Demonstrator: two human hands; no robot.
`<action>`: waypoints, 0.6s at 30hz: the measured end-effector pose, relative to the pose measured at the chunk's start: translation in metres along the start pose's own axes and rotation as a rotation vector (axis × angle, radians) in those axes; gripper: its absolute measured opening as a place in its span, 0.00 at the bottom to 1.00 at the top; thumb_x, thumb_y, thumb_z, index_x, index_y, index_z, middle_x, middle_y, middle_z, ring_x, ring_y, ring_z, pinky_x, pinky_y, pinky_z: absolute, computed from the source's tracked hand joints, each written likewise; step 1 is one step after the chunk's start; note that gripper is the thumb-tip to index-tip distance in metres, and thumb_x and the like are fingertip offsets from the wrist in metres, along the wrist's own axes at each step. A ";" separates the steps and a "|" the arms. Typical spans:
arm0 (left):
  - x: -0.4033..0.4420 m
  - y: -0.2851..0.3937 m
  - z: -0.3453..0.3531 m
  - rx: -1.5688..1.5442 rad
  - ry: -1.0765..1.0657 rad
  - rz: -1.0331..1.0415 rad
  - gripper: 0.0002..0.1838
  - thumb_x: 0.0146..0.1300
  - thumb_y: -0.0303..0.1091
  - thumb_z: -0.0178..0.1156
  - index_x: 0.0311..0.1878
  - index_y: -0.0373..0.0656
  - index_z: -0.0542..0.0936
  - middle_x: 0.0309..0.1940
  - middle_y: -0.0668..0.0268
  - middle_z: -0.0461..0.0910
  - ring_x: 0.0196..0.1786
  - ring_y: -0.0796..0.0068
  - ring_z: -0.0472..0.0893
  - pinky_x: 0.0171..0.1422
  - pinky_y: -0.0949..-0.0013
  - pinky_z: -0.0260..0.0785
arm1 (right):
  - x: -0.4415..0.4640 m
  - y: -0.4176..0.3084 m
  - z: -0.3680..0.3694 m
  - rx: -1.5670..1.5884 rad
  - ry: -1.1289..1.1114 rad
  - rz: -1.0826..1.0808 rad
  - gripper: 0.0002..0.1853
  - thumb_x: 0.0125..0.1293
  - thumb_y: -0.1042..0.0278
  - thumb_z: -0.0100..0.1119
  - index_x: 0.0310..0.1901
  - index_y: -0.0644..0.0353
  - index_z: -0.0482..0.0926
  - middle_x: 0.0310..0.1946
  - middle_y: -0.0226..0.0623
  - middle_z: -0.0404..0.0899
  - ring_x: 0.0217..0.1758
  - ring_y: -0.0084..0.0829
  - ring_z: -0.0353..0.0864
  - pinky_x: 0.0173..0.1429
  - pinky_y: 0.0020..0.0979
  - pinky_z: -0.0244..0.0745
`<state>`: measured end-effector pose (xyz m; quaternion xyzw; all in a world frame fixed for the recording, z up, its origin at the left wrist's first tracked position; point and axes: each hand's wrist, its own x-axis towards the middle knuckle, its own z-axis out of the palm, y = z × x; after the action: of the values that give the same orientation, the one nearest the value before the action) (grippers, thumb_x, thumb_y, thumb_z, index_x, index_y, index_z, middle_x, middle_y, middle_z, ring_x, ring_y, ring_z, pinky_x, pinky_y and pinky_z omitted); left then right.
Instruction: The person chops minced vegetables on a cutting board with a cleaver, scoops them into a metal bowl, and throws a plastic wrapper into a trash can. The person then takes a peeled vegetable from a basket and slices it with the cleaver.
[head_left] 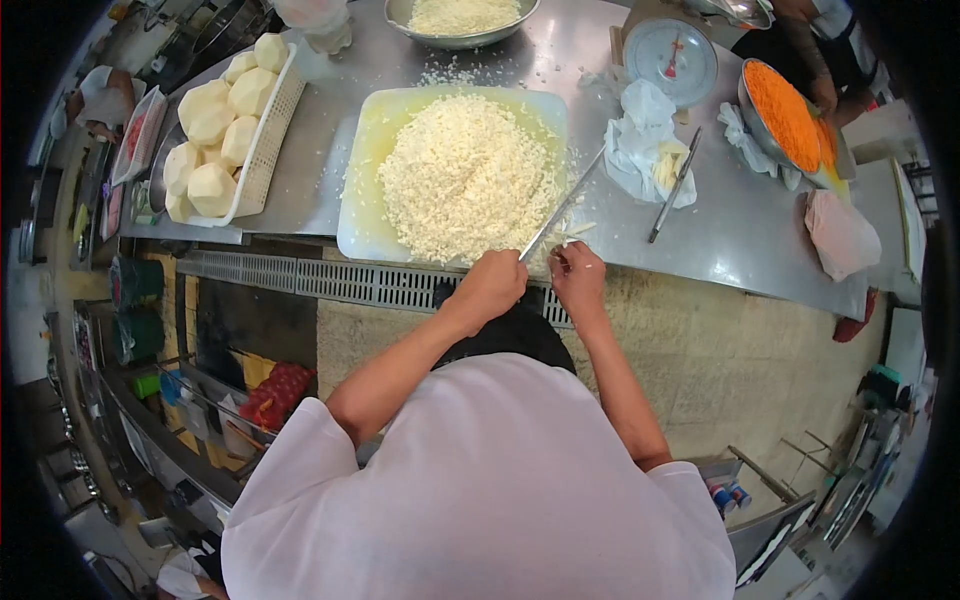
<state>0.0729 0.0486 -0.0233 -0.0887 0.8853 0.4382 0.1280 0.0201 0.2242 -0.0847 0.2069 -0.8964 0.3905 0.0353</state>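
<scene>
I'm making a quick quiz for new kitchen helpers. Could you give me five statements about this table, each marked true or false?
1. The left hand holds a knife. True.
2. The orange heap is left of the white pile. False: it is to the right.
3. The white pile lies on a cutting board. True.
4. The peeled vegetables are in a red bag. False: they are in a white basket.
5. The scale stands beside the basket. False: it stands on the other side of the board.
</scene>
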 end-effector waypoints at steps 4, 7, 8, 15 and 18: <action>0.003 0.013 -0.011 0.050 -0.007 0.010 0.18 0.73 0.33 0.51 0.33 0.25 0.77 0.18 0.43 0.79 0.19 0.49 0.82 0.26 0.49 0.74 | -0.010 -0.007 -0.007 -0.011 -0.085 0.031 0.08 0.56 0.76 0.72 0.38 0.65 0.86 0.31 0.44 0.81 0.31 0.41 0.85 0.36 0.38 0.80; -0.005 0.016 -0.019 0.079 0.028 -0.024 0.17 0.70 0.32 0.52 0.33 0.24 0.79 0.25 0.37 0.79 0.30 0.39 0.82 0.37 0.45 0.74 | -0.008 -0.007 -0.001 0.066 -0.128 0.097 0.08 0.57 0.77 0.70 0.39 0.66 0.86 0.33 0.49 0.80 0.38 0.53 0.83 0.43 0.45 0.78; -0.007 0.012 -0.017 0.094 0.088 -0.023 0.16 0.67 0.31 0.53 0.33 0.24 0.81 0.31 0.31 0.80 0.39 0.31 0.82 0.46 0.41 0.74 | -0.007 -0.006 0.002 0.046 -0.103 0.078 0.08 0.57 0.77 0.70 0.39 0.66 0.85 0.33 0.49 0.80 0.38 0.53 0.83 0.42 0.46 0.78; 0.000 0.012 -0.029 0.092 0.026 -0.031 0.16 0.71 0.31 0.51 0.37 0.24 0.78 0.23 0.37 0.79 0.27 0.39 0.82 0.35 0.46 0.75 | 0.009 -0.012 0.007 0.038 0.023 0.040 0.05 0.58 0.78 0.68 0.36 0.66 0.84 0.32 0.49 0.80 0.37 0.54 0.82 0.42 0.47 0.78; -0.005 0.009 -0.017 0.080 0.068 -0.033 0.15 0.68 0.31 0.54 0.35 0.24 0.81 0.32 0.31 0.80 0.39 0.31 0.82 0.46 0.41 0.75 | 0.011 -0.014 0.004 0.057 0.048 0.068 0.04 0.59 0.79 0.67 0.36 0.67 0.83 0.32 0.49 0.79 0.37 0.54 0.82 0.42 0.47 0.78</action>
<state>0.0730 0.0405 -0.0054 -0.1130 0.9044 0.3971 0.1082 0.0162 0.2086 -0.0753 0.1681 -0.8902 0.4218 0.0375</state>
